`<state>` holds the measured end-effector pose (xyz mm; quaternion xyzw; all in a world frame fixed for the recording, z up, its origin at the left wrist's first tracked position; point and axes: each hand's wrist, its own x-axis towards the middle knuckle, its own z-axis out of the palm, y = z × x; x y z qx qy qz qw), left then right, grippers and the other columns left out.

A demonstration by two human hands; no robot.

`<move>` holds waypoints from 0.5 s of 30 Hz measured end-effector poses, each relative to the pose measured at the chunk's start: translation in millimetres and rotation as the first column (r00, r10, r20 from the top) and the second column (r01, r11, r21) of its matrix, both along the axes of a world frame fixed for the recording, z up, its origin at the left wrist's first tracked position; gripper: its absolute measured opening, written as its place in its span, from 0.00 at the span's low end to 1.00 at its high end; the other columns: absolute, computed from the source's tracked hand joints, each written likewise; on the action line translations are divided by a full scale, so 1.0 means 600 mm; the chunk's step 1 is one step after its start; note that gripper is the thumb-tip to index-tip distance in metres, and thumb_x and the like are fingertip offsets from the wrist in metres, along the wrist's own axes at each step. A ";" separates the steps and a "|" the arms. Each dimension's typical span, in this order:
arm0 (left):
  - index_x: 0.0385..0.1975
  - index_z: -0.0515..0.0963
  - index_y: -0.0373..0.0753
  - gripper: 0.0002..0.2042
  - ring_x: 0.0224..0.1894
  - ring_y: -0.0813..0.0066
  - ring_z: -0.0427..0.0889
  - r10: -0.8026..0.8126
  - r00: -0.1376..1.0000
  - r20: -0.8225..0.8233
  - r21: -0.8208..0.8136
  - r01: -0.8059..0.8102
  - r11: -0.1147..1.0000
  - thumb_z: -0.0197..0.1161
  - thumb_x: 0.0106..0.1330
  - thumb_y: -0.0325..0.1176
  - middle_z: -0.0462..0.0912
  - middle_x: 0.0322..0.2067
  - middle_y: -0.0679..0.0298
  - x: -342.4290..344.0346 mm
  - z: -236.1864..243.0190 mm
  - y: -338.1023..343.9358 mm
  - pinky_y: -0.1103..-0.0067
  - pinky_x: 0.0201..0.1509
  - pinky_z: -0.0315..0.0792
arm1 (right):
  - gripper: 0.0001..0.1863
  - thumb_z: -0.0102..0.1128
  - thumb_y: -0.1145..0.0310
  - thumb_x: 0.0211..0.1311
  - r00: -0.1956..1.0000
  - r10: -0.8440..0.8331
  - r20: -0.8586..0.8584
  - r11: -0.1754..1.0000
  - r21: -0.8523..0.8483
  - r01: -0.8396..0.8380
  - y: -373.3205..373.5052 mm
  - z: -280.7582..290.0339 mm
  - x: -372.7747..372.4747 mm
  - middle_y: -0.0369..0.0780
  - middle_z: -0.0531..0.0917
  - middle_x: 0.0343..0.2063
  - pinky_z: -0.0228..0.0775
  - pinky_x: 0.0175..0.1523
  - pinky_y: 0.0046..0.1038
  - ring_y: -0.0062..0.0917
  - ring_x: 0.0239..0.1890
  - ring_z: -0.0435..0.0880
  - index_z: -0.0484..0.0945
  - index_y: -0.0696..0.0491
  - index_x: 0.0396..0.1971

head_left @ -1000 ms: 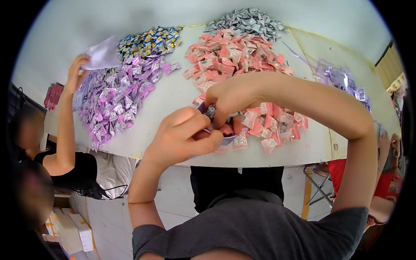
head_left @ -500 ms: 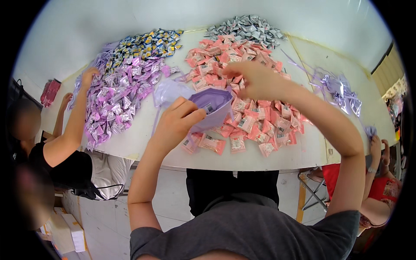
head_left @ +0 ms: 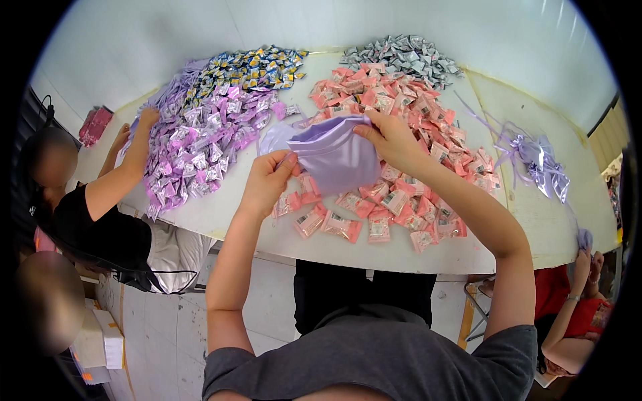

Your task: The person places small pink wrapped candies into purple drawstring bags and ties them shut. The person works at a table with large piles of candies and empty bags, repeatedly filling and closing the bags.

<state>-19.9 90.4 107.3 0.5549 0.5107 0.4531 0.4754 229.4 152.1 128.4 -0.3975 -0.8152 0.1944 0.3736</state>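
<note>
I hold a lavender satin pouch (head_left: 334,157) stretched between my hands, its wide mouth upward. My left hand (head_left: 273,175) pinches the pouch's upper left corner, thumb in front. My right hand (head_left: 384,139) grips its upper right corner. Beneath and behind it lies a heap of pink wrapped packets (head_left: 374,224), some loose toward the table's front edge. A paler lilac pouch (head_left: 271,139) lies just behind my left hand, partly hidden.
Purple packets (head_left: 194,147), blue-yellow packets (head_left: 251,67) and grey packets (head_left: 401,60) are heaped on the white table (head_left: 535,240). Lilac ribbons (head_left: 535,167) lie at the right. A co-worker (head_left: 90,217) reaches from the left; another (head_left: 578,321) holds lilac fabric at lower right.
My right hand came out of the pouch, lifted away, then took hold of its right corner. The pouch now hangs stretched between both hands. The left co-worker's arm has lowered onto the lilac pile.
</note>
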 end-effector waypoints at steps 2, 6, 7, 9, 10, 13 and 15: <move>0.26 0.77 0.37 0.08 0.16 0.91 0.53 0.006 0.992 0.126 -0.040 -0.001 0.999 0.57 0.63 0.33 0.63 0.15 0.76 0.001 0.019 0.000 0.88 0.17 0.45 | 0.10 0.51 0.64 0.62 0.976 -0.089 0.200 0.985 0.160 0.057 -0.005 0.017 0.023 0.41 0.73 0.17 0.62 0.25 0.29 0.23 0.19 0.72 0.74 0.57 0.32; 0.23 0.78 0.35 0.08 0.14 0.92 0.53 0.172 0.978 0.117 0.133 -0.187 0.973 0.60 0.60 0.32 0.68 0.15 0.76 -0.020 0.037 -0.015 0.87 0.16 0.44 | 0.16 0.51 0.59 0.62 0.986 0.167 -0.005 0.975 -0.146 -0.166 -0.055 0.055 0.081 0.37 0.68 0.11 0.59 0.23 0.26 0.20 0.16 0.66 0.72 0.56 0.22; 0.22 0.77 0.35 0.09 0.13 0.92 0.53 0.309 0.940 0.144 0.212 -0.334 0.919 0.61 0.60 0.32 0.69 0.14 0.75 -0.027 0.041 -0.017 0.87 0.16 0.43 | 0.17 0.51 0.58 0.62 0.968 -0.044 -0.245 0.969 -0.245 -0.017 -0.072 0.065 0.108 0.34 0.65 0.10 0.56 0.21 0.23 0.17 0.15 0.64 0.70 0.54 0.18; 0.22 0.77 0.33 0.09 0.12 0.91 0.52 0.232 0.906 0.354 0.203 -0.317 0.926 0.62 0.59 0.32 0.70 0.13 0.74 -0.081 0.052 -0.015 0.88 0.15 0.43 | 0.18 0.51 0.61 0.64 0.810 -0.114 -0.576 0.903 -0.400 -0.158 -0.080 0.058 0.197 0.27 0.58 0.09 0.43 0.18 0.18 0.12 0.13 0.52 0.65 0.49 0.14; 0.22 0.77 0.33 0.09 0.12 0.91 0.51 0.300 0.897 0.325 0.185 -0.371 0.910 0.62 0.60 0.32 0.66 0.11 0.75 -0.059 0.049 -0.024 0.87 0.15 0.41 | 0.20 0.48 0.58 0.66 0.757 -0.127 -0.641 0.885 -0.417 -0.205 -0.098 0.039 0.199 0.27 0.55 0.09 0.39 0.17 0.19 0.12 0.12 0.49 0.62 0.49 0.14; 0.22 0.76 0.33 0.09 0.12 0.91 0.49 0.159 0.917 0.366 0.221 -0.252 0.942 0.62 0.60 0.32 0.61 0.10 0.76 -0.036 0.056 0.000 0.86 0.16 0.40 | 0.20 0.48 0.57 0.66 0.522 -0.170 -0.836 0.837 -0.402 -0.372 -0.098 0.042 0.214 0.26 0.53 0.09 0.38 0.16 0.18 0.12 0.12 0.47 0.62 0.49 0.15; 0.22 0.76 0.33 0.10 0.12 0.91 0.48 0.140 0.923 0.358 0.183 -0.217 0.959 0.62 0.60 0.34 0.58 0.11 0.78 -0.017 0.064 0.000 0.86 0.16 0.40 | 0.19 0.46 0.57 0.67 0.480 -0.134 -0.867 0.832 -0.361 -0.421 -0.093 0.040 0.225 0.26 0.52 0.09 0.37 0.17 0.18 0.12 0.12 0.46 0.62 0.48 0.16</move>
